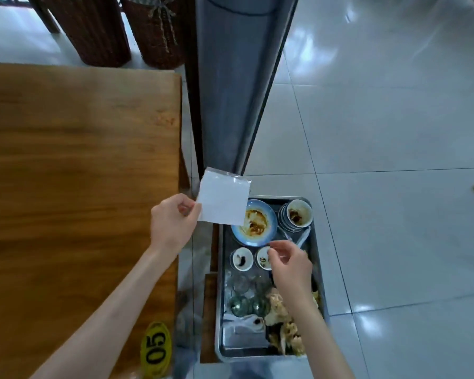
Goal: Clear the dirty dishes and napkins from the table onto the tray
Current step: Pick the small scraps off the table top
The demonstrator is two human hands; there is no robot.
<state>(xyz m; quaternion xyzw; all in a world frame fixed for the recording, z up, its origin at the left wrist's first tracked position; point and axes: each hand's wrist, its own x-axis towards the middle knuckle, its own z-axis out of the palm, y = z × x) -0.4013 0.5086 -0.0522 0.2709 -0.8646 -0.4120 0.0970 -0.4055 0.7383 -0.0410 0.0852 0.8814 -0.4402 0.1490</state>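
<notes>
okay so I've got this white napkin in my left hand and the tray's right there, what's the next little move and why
Probably carry the white napkin rightward and let go over the tray. Your left hand pinches it at the tray's edge, partly above the blue plate; your right hand hovers over the small dishes, holding nothing visible.

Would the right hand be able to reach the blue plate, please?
Probably yes: the right hand hovers just beside the blue plate, holding nothing visible, and only a napkin corner overlaps the plate's far edge.
</notes>
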